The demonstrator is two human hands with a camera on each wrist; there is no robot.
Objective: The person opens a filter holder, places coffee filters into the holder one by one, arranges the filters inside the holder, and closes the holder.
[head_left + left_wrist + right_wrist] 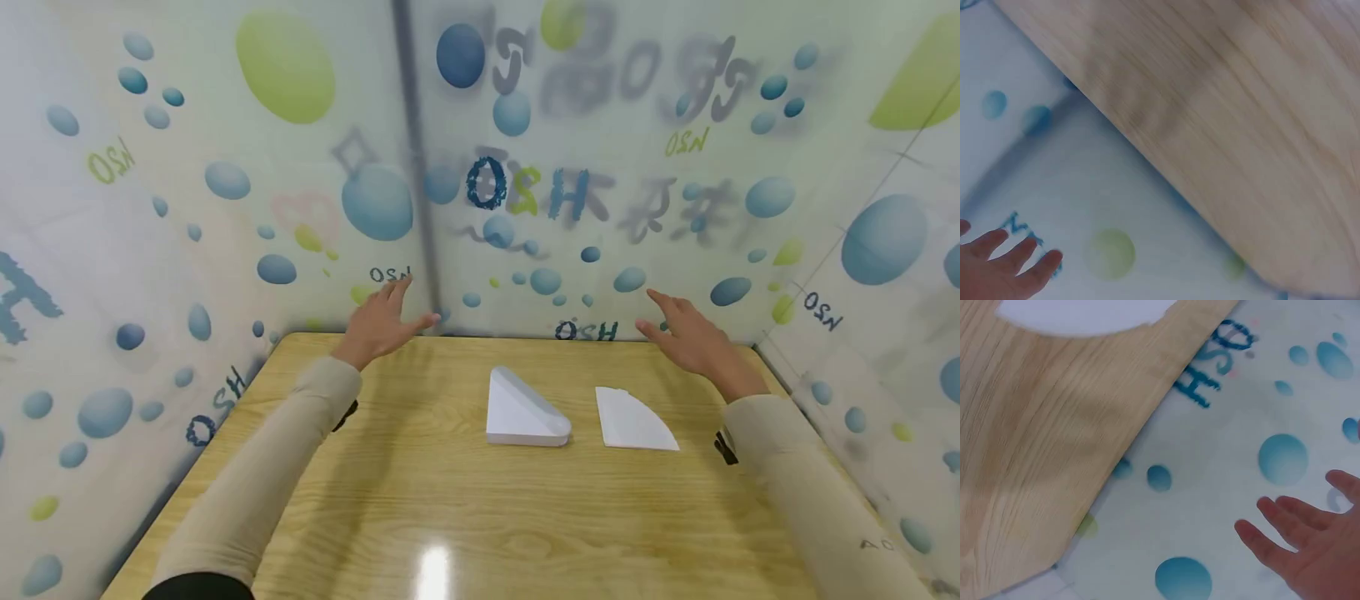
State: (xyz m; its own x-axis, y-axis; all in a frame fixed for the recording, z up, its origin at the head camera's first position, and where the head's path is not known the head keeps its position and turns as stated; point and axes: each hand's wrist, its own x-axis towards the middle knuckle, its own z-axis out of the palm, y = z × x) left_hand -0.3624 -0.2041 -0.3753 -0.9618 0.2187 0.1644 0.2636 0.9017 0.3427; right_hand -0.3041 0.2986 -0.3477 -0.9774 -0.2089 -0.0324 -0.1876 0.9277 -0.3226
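Both hands are raised over the far part of a wooden table, holding nothing. The left hand is at the left with its fingers stretched forward and thumb out to the side. In the left wrist view the left hand's fingers are spread. At the right, the right hand reaches forward with extended fingers, also apart in the right wrist view. Between the hands lies a white wedge-shaped box with a rounded corner. Beside it, nearer the right hand, a flat white fan-shaped piece lies on the table.
The wooden table has cut far corners and reflects a bright light near its front. White curtains printed with blue and green bubbles and letters hang behind it and along both sides, close to its edges.
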